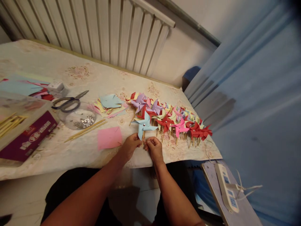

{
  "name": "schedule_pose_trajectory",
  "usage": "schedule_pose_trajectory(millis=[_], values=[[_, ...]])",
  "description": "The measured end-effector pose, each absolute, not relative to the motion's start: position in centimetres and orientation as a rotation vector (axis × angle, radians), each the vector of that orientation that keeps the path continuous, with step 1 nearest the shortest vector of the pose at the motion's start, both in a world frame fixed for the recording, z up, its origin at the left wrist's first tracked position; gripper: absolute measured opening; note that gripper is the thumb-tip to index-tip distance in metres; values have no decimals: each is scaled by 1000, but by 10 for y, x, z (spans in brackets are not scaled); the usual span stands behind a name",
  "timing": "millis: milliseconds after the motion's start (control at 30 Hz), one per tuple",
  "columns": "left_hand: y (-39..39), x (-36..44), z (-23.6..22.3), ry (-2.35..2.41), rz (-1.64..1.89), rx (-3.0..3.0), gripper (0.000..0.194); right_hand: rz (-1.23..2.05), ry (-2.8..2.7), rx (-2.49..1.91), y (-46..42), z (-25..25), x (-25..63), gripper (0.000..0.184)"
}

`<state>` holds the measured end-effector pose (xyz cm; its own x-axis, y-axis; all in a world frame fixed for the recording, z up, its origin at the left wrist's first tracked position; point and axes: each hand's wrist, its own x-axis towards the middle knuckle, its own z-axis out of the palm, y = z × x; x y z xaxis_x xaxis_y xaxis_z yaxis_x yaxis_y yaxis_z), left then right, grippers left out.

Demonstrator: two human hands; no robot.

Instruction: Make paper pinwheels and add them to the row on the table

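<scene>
A light blue paper pinwheel (144, 124) on a wooden stick stands just above the table's front edge. My left hand (130, 145) and my right hand (154, 147) are both closed on the bottom of its stick, thumbs and fingers pinched, almost touching each other. Behind and to the right lies a row of several finished pinwheels (174, 121) in red, pink, purple and yellow. A pink paper square (109, 137) lies flat just left of my left hand.
A stack of coloured paper squares (110, 105), loose wooden sticks (86, 130), a clear bowl of pins (78, 118), scissors (69, 101) and a dark red box (27, 136) lie on the table (70, 78). A power strip (227, 188) rests on a board at the lower right. A radiator (117, 34) stands behind.
</scene>
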<state>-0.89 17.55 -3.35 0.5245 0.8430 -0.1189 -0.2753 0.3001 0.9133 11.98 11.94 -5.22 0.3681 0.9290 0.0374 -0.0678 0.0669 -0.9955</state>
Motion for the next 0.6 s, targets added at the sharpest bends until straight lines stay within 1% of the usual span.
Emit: schedule_pose_trajectory(millis=[200,467,600], values=[[175,-8,-32,696,829,984,15,995,-939,-1259,118,-47,116,15],[174,-7,-29,739,827,1026,12,1057,-957,-1227,117,-47,115,12],[173,-6,-24,745,801,1064,11,1066,-931,-1235,117,-46,115,14]])
